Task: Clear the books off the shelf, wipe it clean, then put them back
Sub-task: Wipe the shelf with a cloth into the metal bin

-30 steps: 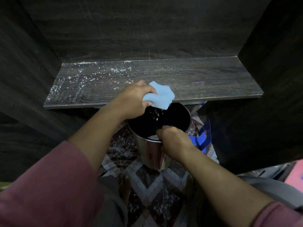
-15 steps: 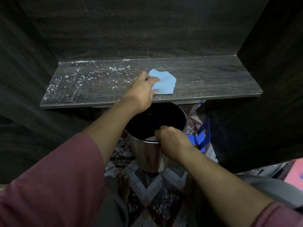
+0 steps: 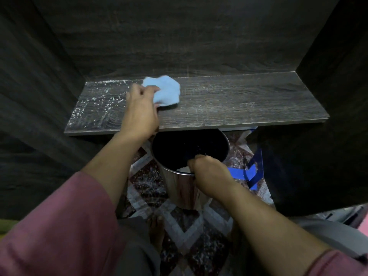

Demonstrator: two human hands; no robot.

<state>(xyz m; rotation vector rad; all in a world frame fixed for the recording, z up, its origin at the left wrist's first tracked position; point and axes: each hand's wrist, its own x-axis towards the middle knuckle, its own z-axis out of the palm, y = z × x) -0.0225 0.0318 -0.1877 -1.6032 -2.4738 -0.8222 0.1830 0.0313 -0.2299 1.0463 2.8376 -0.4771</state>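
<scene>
The left hand (image 3: 140,109) bunches the blue cloth (image 3: 165,92) in curled fingers at the back of the shelf (image 3: 239,102); a careless sweep could fling the white crumbs (image 3: 95,99) at the left end past the bin (image 3: 179,190) the right hand (image 3: 207,170) grips by its rim below. The books are out of view, and the bin's inside is too dark to read.
</scene>
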